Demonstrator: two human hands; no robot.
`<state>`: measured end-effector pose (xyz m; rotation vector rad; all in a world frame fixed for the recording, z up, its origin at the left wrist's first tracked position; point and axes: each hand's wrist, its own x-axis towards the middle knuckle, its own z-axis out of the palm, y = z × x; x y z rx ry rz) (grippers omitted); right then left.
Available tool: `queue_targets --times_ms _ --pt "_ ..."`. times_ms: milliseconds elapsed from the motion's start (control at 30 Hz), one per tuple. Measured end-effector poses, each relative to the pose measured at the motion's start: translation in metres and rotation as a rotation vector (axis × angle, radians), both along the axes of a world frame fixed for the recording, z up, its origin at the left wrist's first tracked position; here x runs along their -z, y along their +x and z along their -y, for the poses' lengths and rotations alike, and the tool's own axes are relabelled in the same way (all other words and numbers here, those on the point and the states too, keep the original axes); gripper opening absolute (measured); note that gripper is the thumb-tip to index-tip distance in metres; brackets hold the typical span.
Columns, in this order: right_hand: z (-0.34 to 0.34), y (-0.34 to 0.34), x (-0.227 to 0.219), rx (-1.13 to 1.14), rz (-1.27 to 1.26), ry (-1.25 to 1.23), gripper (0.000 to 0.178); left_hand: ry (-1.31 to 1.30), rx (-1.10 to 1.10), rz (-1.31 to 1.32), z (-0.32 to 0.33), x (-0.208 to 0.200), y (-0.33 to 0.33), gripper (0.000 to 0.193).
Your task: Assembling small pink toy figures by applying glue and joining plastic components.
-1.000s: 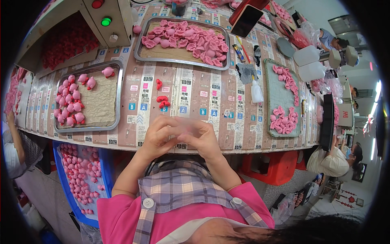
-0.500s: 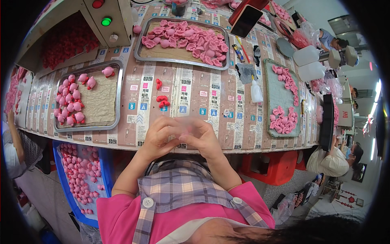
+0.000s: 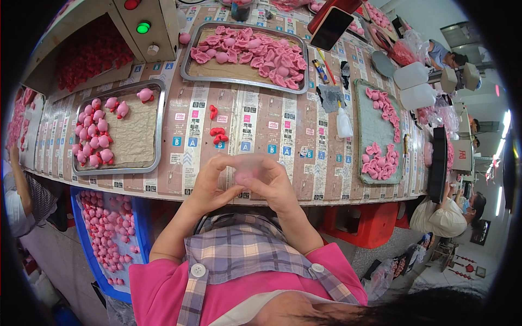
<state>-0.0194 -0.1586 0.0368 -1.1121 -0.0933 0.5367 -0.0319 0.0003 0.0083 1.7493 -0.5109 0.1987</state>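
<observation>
Close to the table's front edge, my left hand (image 3: pixel 211 183) and my right hand (image 3: pixel 273 187) meet, their thumbs pressed together. Between their fingers is a small pink rubbery piece (image 3: pixel 247 175), partly hidden and smeared by motion. Both hands are closed on it. Just beyond them lie small red parts (image 3: pixel 218 135), and one more red piece (image 3: pixel 212 112) sits farther back. On the left, a metal tray (image 3: pixel 158 130) carries round pink figures with red feet (image 3: pixel 99 142). A larger metal tray (image 3: pixel 187 77) at the back bears a heap of thin pink shells (image 3: pixel 272 61) and a few pink balls.
A green tray (image 3: pixel 379 136) of pink shells is at the right, beside a white squeeze bottle (image 3: pixel 343 123). A machine with a green light (image 3: pixel 143 27) stands back left. Below the table are a blue crate (image 3: pixel 142 217) and a red stool (image 3: pixel 375 225). Other people work nearby.
My fingers have spread a little around the pink piece, which shows more now between the thumbs. The trays and red parts have stayed put.
</observation>
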Motion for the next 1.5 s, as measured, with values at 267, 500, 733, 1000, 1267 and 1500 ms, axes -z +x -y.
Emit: queue_targets --times_ms 267,500,733,1000,1267,1500 --pt "0.004 0.003 0.004 0.119 0.299 -0.288 0.010 -0.083 -0.090 -0.098 0.001 0.003 0.001 0.055" --pt "0.008 0.000 0.019 0.068 -0.025 -0.073 0.007 -0.037 -0.058 -0.054 -0.006 -0.011 0.008 0.036" --pt "0.003 0.003 0.010 0.125 0.131 -0.015 0.017 0.049 -0.085 0.016 -0.006 -0.010 0.007 0.035" --pt "-0.001 0.006 0.006 -0.055 -0.007 0.029 0.028 0.187 -0.138 0.169 -0.006 -0.015 0.008 0.031" --pt "0.017 0.036 0.023 0.110 0.314 -0.388 0.023 0.216 -0.602 -0.079 -0.089 -0.005 0.058 0.018" --pt "-0.018 0.069 0.026 -0.044 0.847 -0.851 0.016 0.521 -0.751 -0.185 -0.156 0.010 0.083 0.024"
